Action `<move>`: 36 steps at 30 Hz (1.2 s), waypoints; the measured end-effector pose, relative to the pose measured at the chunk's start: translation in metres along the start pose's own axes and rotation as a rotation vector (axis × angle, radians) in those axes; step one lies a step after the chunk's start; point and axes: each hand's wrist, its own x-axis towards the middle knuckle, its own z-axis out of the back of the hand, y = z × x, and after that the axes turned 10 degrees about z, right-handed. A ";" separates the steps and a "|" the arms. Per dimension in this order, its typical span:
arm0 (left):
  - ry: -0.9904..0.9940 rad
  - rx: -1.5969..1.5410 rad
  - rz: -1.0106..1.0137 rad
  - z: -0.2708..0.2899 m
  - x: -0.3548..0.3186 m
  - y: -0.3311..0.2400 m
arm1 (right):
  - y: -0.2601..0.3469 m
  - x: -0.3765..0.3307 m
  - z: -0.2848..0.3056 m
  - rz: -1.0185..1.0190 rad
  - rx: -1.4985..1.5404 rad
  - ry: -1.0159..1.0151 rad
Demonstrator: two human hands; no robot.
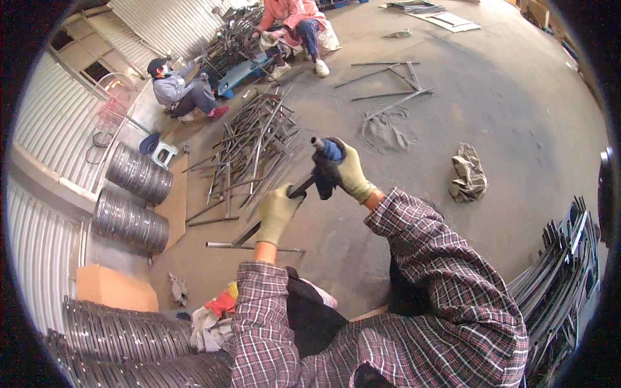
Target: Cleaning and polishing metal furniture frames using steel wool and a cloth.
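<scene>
Both hands wear pale yellow-green gloves with dark patches at the fingers. My left hand (277, 212), near the middle, is closed round a dark metal bar (302, 186) that slants up toward the right. My right hand (352, 169) is higher and closed at the bar's upper end, where a short round tube end (316, 141) sticks out. Blue and black material (328, 165) shows between the right fingers; whether it is a cloth or the glove's palm I cannot tell. Below the left hand, the bar's lower part appears near a thin grey tube (223, 245).
A pile of dark metal frames (255, 139) lies ahead on the left. Black coiled bundles (132, 220) stand by the wall. More metal parts (563, 278) are stacked at right. A crumpled sack (468, 173) lies on the floor. Two people (181, 90) sit at work farther off.
</scene>
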 end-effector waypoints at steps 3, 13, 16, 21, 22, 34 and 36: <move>-0.217 -0.104 -0.156 0.027 -0.011 -0.005 | 0.045 0.014 -0.017 0.280 -0.190 0.079; -0.443 -1.107 -0.120 0.143 -0.106 0.024 | 0.229 0.097 0.058 0.781 -1.217 0.232; -0.363 -1.300 -0.292 0.149 -0.127 0.018 | 0.286 0.094 0.035 0.821 -1.285 0.264; -0.103 -1.498 -0.408 0.137 -0.149 -0.040 | 0.337 0.060 -0.089 1.551 -1.191 0.485; -0.109 -1.621 -0.346 0.134 -0.156 -0.046 | 0.342 0.060 -0.097 1.631 -1.150 0.483; -0.188 -1.683 -0.298 0.070 -0.220 0.046 | 0.299 0.097 0.109 1.035 -1.559 0.094; -0.249 -1.647 -0.304 0.060 -0.215 0.042 | 0.306 0.076 0.057 1.037 -1.606 0.338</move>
